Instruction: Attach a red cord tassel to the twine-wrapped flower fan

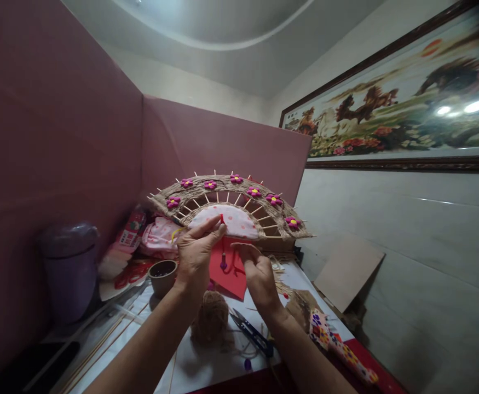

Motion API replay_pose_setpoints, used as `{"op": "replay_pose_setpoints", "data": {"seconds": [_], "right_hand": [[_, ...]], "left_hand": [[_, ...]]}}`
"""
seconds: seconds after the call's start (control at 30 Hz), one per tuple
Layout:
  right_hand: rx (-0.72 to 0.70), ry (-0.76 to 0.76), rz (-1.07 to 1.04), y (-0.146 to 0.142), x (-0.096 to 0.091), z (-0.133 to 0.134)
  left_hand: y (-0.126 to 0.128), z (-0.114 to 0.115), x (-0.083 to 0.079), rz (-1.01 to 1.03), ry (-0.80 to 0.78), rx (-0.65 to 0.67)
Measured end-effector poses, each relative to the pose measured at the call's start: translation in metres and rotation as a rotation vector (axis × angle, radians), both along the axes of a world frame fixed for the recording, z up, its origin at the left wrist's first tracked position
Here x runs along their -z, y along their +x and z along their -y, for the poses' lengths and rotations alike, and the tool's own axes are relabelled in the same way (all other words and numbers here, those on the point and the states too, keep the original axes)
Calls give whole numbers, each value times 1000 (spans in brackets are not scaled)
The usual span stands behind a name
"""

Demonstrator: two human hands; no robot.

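Note:
My left hand (197, 254) pinches a small red piece (221, 218) between thumb and fingertips. Below it hangs a thin cord with a purple bead (223, 262), in front of a red card (233, 284). To the right, my right hand (259, 273) has its fingers stretched toward the cord, with nothing visible in them. Behind both hands stands a fan-shaped frame of sticks and twine (235, 183), decorated with several purple flowers. A white spotted half-round cloth piece (239, 221) covers its lower middle, partly hidden by my left hand.
A ball of twine (210, 317) and dark thread snips (250, 331) lie close to me. On the left are a small bowl (162, 272) and a purple lidded bin (67, 273). A flower-covered strip (341, 347) lies at the right edge. Pink panels (223, 137) stand behind.

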State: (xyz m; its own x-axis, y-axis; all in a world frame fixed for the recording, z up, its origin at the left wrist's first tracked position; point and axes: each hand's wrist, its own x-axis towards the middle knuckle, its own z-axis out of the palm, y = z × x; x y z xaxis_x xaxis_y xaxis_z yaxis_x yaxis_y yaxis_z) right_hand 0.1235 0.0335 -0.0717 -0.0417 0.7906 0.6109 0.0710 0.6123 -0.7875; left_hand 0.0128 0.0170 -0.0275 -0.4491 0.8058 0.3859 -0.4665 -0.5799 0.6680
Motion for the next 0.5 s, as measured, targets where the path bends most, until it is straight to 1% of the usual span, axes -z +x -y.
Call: {"op": "replay_pose_setpoints", "data": {"seconds": [0.07, 0.2, 0.3, 0.33, 0.4, 0.47, 0.5], "right_hand": [[112, 24, 108, 3, 5, -8], [359, 93, 467, 16, 17, -22], [501, 147, 717, 21, 18, -22], [528, 154, 775, 21, 15, -20], [526, 142, 806, 18, 7, -14], [470, 122, 775, 14, -2, -8], [408, 128, 731, 12, -5, -6]], "left_hand": [[-1, 1, 0, 9, -8, 20], [-1, 3, -2, 19, -29, 41], [0, 4, -3, 20, -21, 37], [0, 5, -4, 23, -26, 39], [2, 8, -5, 29, -44, 47], [3, 10, -6, 31, -53, 54], [3, 11, -6, 29, -51, 54]]}}
